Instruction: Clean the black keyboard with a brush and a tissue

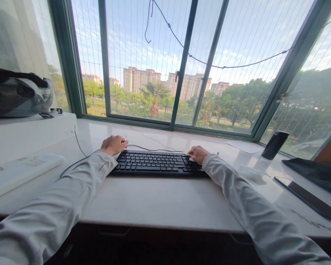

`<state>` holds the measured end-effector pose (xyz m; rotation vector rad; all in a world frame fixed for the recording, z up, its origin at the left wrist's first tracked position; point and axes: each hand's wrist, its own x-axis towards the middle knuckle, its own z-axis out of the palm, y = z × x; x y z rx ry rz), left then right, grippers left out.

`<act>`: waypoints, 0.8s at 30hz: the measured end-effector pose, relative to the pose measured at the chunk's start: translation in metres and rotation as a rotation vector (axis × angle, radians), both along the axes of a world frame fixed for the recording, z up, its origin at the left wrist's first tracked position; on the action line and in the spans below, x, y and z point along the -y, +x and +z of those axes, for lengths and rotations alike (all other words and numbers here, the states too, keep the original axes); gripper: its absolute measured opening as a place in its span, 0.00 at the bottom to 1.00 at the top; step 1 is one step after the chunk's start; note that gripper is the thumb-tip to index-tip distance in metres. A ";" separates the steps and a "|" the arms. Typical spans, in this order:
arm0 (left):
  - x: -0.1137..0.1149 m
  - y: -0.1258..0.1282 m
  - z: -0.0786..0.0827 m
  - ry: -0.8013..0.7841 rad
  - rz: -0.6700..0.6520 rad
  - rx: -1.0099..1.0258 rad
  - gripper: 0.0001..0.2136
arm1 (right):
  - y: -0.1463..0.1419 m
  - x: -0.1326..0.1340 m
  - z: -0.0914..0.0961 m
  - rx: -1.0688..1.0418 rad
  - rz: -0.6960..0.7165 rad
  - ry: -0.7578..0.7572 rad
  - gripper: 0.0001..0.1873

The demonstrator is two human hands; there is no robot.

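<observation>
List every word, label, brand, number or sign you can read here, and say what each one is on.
No text is clear enough to quote.
Keyboard: pale key markings, too small to read.
White box at the left: a small label, too small to read.
Headset on that box: a dark marking on its white part, too blurred to read.
Long white object below the box: dark marks, too blurred to tell whether they are print.

Left hand (114,145) and right hand (199,154) reach forward, fingers (192,150) curled.
</observation>
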<state>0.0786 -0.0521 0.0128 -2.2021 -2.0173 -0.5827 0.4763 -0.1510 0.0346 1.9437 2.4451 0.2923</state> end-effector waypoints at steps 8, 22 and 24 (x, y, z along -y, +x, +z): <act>0.002 -0.001 0.003 -0.022 0.011 -0.028 0.21 | 0.002 0.018 0.006 -0.056 0.036 -0.107 0.12; 0.000 -0.010 0.002 -0.067 0.054 -0.064 0.23 | -0.002 0.056 0.035 -0.121 0.166 -0.382 0.07; 0.000 -0.010 0.002 -0.076 0.054 -0.062 0.23 | 0.001 0.053 0.037 -0.193 0.175 -0.274 0.09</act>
